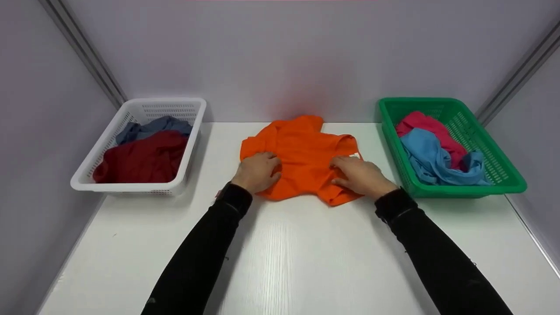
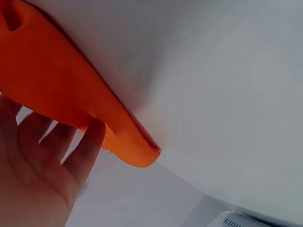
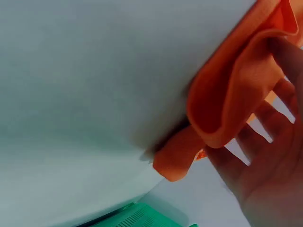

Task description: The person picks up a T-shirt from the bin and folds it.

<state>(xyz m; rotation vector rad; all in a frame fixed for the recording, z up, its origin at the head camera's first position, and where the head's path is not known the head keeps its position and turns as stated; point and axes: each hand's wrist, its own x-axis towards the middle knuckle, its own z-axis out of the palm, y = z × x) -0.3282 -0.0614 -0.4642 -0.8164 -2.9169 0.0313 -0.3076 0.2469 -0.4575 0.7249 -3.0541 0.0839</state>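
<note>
An orange T-shirt lies spread and wrinkled in the middle of the white table, its far part reaching to the back wall. A small white label shows at its right edge. My left hand rests on the left side of the shirt; in the left wrist view its spread fingers touch the cloth. On the right side my right hand lies over the near right part. The right wrist view shows that hand's fingers apart, touching a loose orange fold.
To the left stands a white basket with dark red cloth and grey-blue cloth. On the right, a green basket holds pink cloth and light blue cloth. Pale walls enclose the table behind and at both sides.
</note>
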